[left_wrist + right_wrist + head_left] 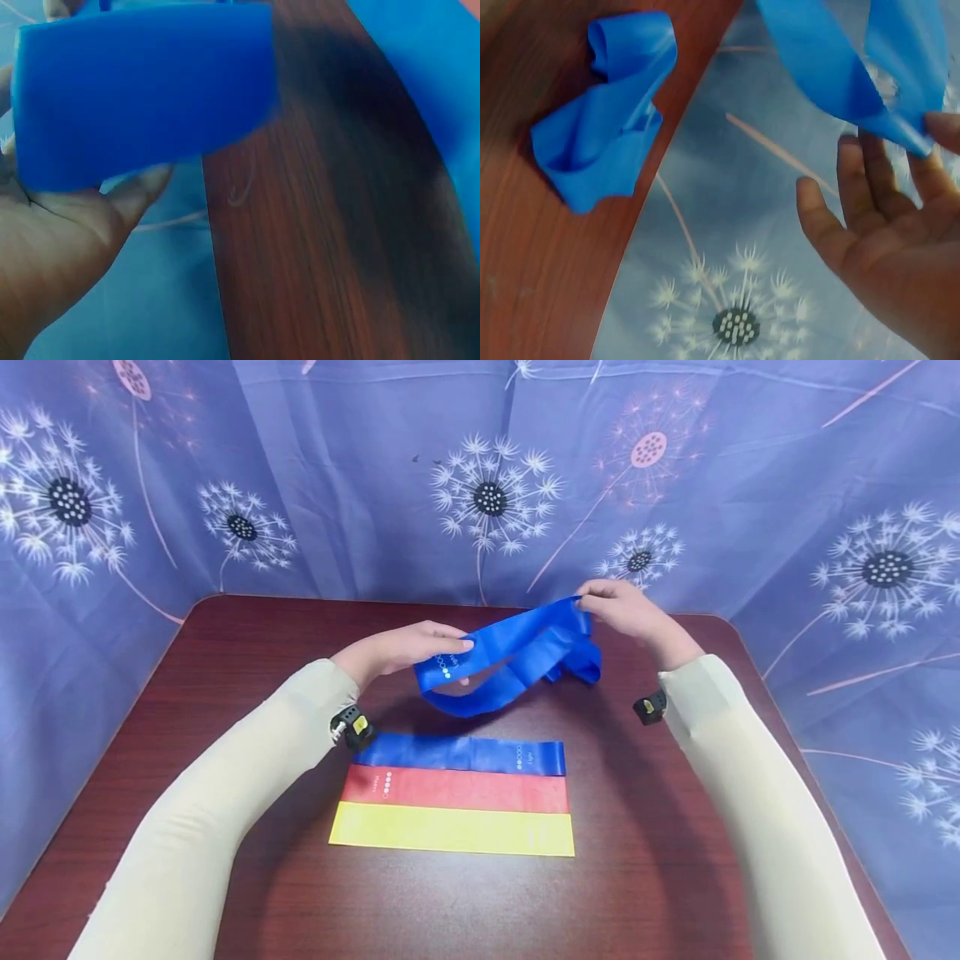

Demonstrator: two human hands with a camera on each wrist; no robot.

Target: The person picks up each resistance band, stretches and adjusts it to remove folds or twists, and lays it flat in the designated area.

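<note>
A blue resistance band (498, 643), a loop with white "Light" print, is stretched out above the table between both hands. My left hand (408, 647) grips its left end, thumb on the outer face; the left wrist view shows the band (142, 97) covering most of the fingers. At the other end, my right hand (622, 608) pinches the loop between thumb and index finger, the remaining fingers spread in the right wrist view. Beyond the loop, a second crumpled blue band (604, 142) lies on the table near its far edge.
Laid flat side by side on the dark red wooden table (645, 860) are a blue band (465, 752), a red band (465, 789) and a yellow band (450, 829). A blue dandelion-print cloth (375, 485) hangs behind and beside the table.
</note>
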